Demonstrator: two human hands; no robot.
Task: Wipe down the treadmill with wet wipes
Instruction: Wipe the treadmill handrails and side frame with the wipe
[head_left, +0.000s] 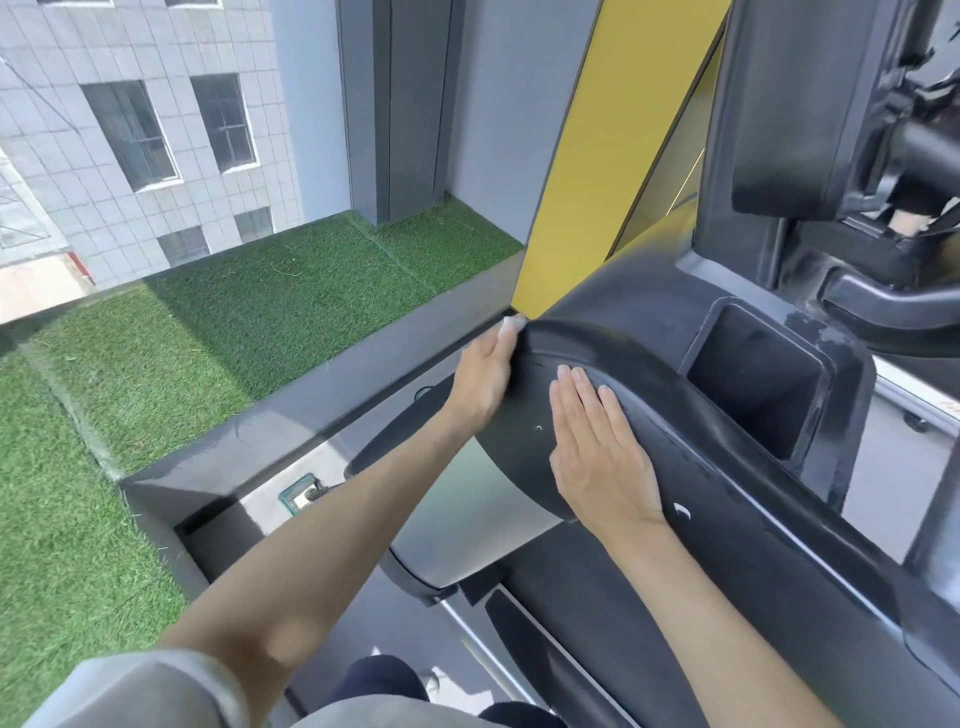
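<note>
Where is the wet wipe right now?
Centre of the head view: the wet wipe peeks from under the left hand, at the console edge below the yellow panel.

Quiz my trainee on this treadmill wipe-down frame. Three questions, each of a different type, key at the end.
1. True or false: the right hand lies flat, fingers straight, on the treadmill console.
2. The wet wipe shows at the fingertips of: A) the right hand B) the left hand C) neither hand.
3. Fill in: the recessed pocket in the console lies to the ____ of the right hand.

Key: 1 true; 2 B; 3 right.
</note>
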